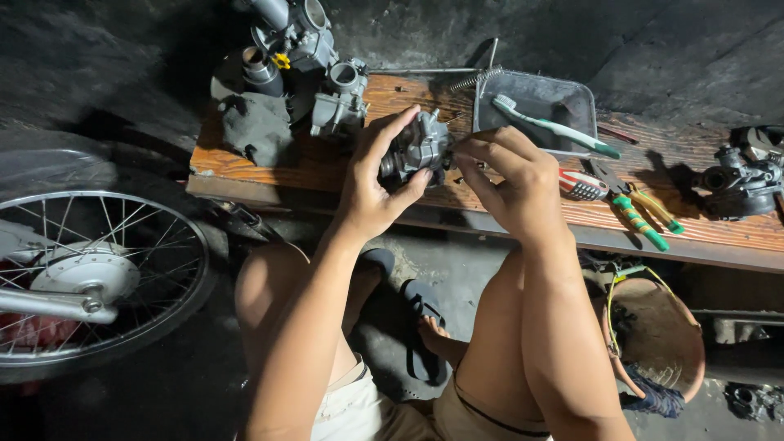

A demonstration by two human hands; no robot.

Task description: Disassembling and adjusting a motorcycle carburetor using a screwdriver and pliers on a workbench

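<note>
The left hand (371, 192) wraps its fingers (390, 135) around a small grey metal carburettor (418, 147), held up in the air just above the front part of the wooden surface (327, 167). The right hand (510, 184) meets the carburettor from the other side, its fingers pinched narrow at the part's right edge; whether they grip something tiny there cannot be told.

Taking the carburettor as the landmark: just behind and to its right sits a shallow grey metal tray (572, 102). Inside the tray lies a toothbrush (551, 125) with a green and white handle, slanting across it, its head toward the tray's left end. A dark patch lies in the tray's right corner, too dim to make out. A coiled spring (474, 78) lies at the tray's back left corner.

Right of the carburettor, past the right hand, lie pliers (637, 208) with green and yellow handles and a red and white tool handle (581, 186). Behind and to its left stand more grey carburettor parts (339, 102) beside a dark rag (257, 126). Far to its right rests another dark metal part (739, 180). Below and to the right, off the surface, a brown round basin (661, 335) stands on the floor, with a cloth hanging at its lower rim. Far to the left is a spoked wheel (98, 269).
</note>
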